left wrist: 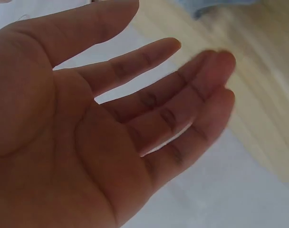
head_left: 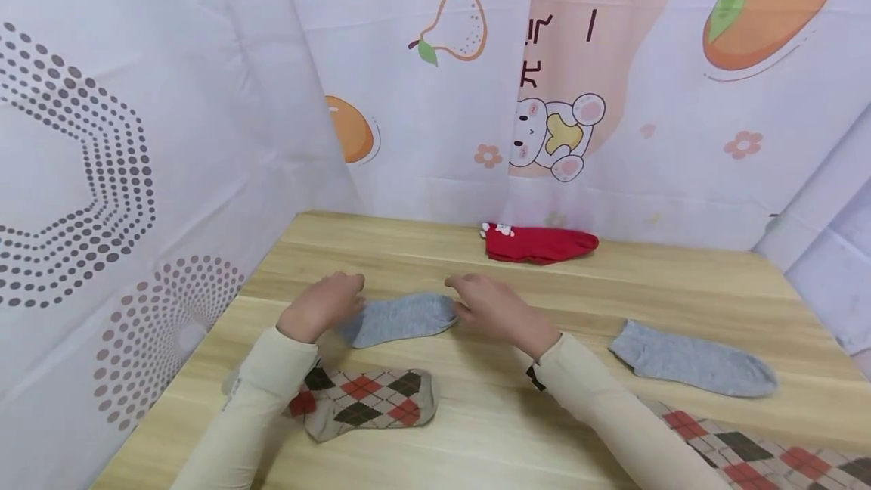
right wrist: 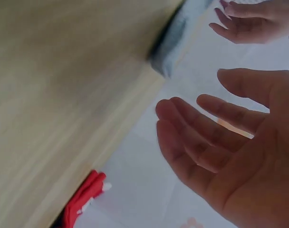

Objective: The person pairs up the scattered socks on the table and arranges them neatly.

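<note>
A grey-blue sock lies flat on the wooden table between the two hands. My left hand hovers by its left end; the left wrist view shows the palm with fingers loosely extended and holding nothing. At the sock's right end is my right hand, its fingers relaxed and apart from one another at the thumb. In the right wrist view the hand is clear of the sock. Just in front of the left hand, an argyle sock rests partly behind the left forearm.
Another grey sock lies to the right, and a second argyle sock is partly covered by the right forearm. Towards the back lies a red sock. Printed curtains hang along the table's back and left edges.
</note>
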Available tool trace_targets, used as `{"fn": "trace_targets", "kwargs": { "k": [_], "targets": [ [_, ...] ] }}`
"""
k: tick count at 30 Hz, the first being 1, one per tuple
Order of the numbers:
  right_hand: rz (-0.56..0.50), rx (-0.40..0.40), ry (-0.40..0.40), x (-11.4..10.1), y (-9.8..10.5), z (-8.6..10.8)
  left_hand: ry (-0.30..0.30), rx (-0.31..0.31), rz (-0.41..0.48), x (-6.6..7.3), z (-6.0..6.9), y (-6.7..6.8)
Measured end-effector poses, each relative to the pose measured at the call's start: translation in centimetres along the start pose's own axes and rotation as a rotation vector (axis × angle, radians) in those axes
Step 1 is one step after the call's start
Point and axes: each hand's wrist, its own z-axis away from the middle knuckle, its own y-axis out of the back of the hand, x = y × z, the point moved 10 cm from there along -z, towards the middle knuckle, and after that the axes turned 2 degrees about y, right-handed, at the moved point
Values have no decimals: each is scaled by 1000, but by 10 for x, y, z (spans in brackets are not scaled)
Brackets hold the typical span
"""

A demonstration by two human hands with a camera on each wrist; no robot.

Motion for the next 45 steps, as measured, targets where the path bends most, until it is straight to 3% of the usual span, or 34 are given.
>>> {"fn": "trace_targets", "kwargs": {
  "k": [4,10,16,24,34,40,45],
  "targets": [
    [20,-69,16,-2,-17,3,1,-12,-1,-4,-5,-11],
    [9,-67,-3,-1,-19,7,-11,10,-6,-6,-12,-14],
    [-18,-71,-29,2,-21,7,-25,-17,87,-6,-15,-19],
    [-14,-83,-50,5,-23,10,-202,77,153,9,-18,-9],
    [-43,-127,-42,7,-22,13,-251,113,179,15,-16,-1],
    [-42,-113,-70,20,-6,24,-272,103,224,23,-14,6],
    [-42,-104,-40,22,5,34,-274,85,252,29,-9,9]
  ]
}}
